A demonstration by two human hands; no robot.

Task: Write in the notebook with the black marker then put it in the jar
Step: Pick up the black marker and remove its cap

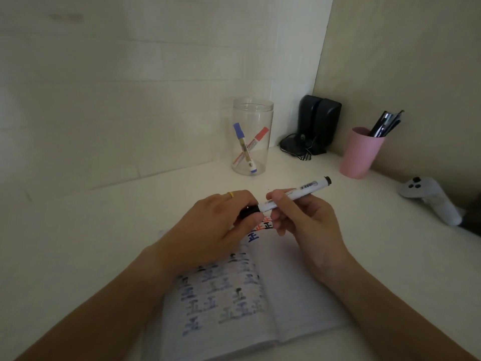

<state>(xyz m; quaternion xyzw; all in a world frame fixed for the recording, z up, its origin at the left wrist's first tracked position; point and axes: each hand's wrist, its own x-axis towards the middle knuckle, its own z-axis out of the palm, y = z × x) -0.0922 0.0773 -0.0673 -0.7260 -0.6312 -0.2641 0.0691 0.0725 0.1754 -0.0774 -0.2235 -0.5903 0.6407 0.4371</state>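
The black marker (303, 191), a white barrel with black ends, is held level above the open notebook (294, 290). My right hand (302, 222) grips its barrel near the middle. My left hand (221, 225), with a yellow ring, pinches the black cap (249, 211) at the marker's left end; whether the cap is on or off the tip is hidden. The notebook's left page carries several rows of blue and black characters, with blue, red and black ones near the top. The clear jar (252, 113) stands at the back of the desk, holding a blue-capped and a red-capped marker.
A pink cup (359, 155) with several dark pens stands at the back right. Black speakers (318, 121) with cables sit in the corner. A white game controller (432, 199) lies at the far right. Walls close off the back and right of the white desk (104, 230).
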